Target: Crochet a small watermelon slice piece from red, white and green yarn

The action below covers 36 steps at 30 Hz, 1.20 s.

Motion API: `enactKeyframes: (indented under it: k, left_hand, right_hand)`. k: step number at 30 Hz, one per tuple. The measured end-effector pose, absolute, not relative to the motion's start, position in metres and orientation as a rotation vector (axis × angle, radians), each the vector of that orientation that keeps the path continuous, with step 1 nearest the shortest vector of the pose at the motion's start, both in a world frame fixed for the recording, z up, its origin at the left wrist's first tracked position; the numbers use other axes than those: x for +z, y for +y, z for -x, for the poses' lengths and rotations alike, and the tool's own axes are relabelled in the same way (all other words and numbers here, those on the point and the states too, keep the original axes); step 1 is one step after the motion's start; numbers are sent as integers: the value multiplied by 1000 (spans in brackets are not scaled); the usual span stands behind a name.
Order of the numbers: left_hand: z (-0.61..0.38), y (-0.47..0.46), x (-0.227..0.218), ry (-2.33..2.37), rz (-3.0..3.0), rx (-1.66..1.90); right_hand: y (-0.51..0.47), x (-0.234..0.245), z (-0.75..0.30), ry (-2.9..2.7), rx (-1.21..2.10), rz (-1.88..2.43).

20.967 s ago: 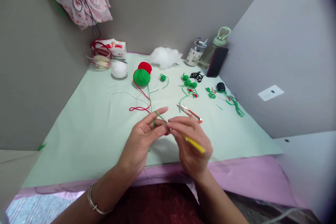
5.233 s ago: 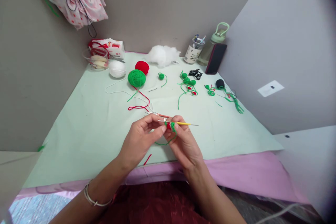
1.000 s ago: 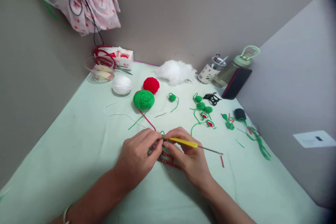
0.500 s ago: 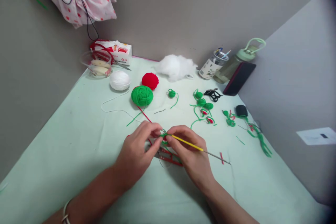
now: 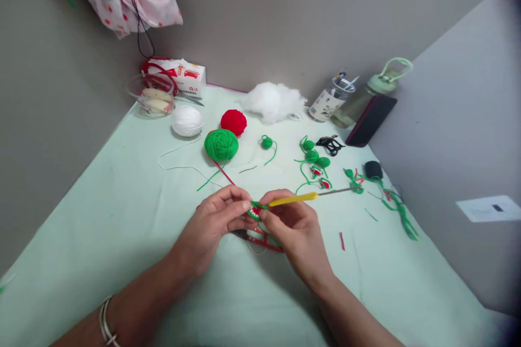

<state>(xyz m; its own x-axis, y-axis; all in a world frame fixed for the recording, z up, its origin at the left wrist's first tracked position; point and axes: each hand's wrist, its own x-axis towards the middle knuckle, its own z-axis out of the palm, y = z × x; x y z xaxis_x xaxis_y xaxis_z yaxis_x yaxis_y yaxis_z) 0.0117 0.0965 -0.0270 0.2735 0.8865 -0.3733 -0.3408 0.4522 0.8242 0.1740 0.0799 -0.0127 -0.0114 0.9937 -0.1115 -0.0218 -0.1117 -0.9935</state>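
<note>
Between my two hands is a small crochet piece (image 5: 255, 210) with a red middle, a white ring and a green edge. My left hand (image 5: 207, 222) pinches it from the left between thumb and fingers. My right hand (image 5: 297, 230) is closed on the yellow handle of a crochet hook (image 5: 293, 199), whose metal shaft points right, and its fingertips meet the piece's right edge. Partly hidden under my hands lies a red-framed object (image 5: 264, 239). Beyond my left hand sit a green yarn ball (image 5: 221, 145), a red yarn ball (image 5: 234, 122) and a white yarn ball (image 5: 187, 121).
At the back are white stuffing (image 5: 272, 103), a pen cup (image 5: 329, 100), a bottle (image 5: 370, 92) and a leaning phone (image 5: 371, 121). Small green crocheted pieces (image 5: 312, 156) and a black claw clip (image 5: 330, 145) lie right of centre. A tissue box (image 5: 189, 78) and clear tub (image 5: 154, 103) stand back left.
The crochet hook has swung upward, its shaft now pointing right and slightly up instead of down. The crochet piece has turned, showing more of its red and white face.
</note>
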Motion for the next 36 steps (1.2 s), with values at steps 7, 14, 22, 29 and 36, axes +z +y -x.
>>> enactKeyframes:
  k: [7,14,22,29,36]
  left_hand:
    - [-10,90,-36,1143,-1331,1092]
    - [-7,87,-39,1234,-1705,1133]
    - [-6,92,-26,970,-982,999]
    - [-13,87,-26,1098,-1108,1051]
    - [-12,87,-21,853,-701,955]
  right_hand:
    - [78,-18,-176,-1174,1224,1318]
    - [75,-19,-171,-1349,1014,1241]
    - [80,-19,-176,-1231,1182,1210]
    - [79,-25,-177,-1356,994,1210]
    - [68,-28,-177,-1663,602,965]
